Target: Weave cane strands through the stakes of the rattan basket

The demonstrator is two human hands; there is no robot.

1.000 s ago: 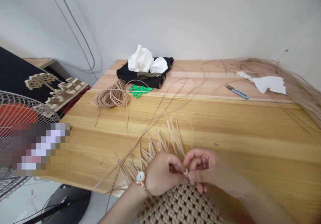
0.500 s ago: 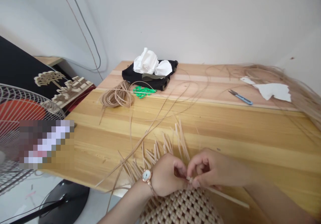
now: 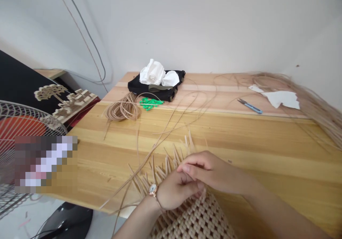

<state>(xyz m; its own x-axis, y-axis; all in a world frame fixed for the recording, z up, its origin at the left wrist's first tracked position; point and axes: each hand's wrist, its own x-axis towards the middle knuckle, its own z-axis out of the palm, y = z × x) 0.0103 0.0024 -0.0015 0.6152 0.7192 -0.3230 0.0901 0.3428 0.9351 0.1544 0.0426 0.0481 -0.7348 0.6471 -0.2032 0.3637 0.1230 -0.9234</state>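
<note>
A woven rattan piece (image 3: 197, 217) with an open checked pattern slopes up from the bottom edge, and loose strip ends (image 3: 162, 167) stick out along its far side. My left hand (image 3: 177, 189), a small round watch (image 3: 153, 189) at its wrist, is closed on the top edge of the weave, thumb towards the right. Over its knuckles lies my right hand (image 3: 204, 169), thumb and fingers drawn together. Whatever its fingertips hold, if anything, is hidden.
Behind lie a coil of rattan (image 3: 123, 107), a green tangle (image 3: 151, 103) and a black bag (image 3: 160, 92) topped with white tissue (image 3: 153, 72). Blue-handled thread snips (image 3: 250, 106), torn paper (image 3: 283, 99) and more strands (image 3: 315, 107) are right. A fan (image 3: 24, 125) stands left.
My right hand has moved left and up from the weave's edge onto my left hand's knuckles. The pale strip that stuck out below it on the right no longer shows. The view has shifted slightly.
</note>
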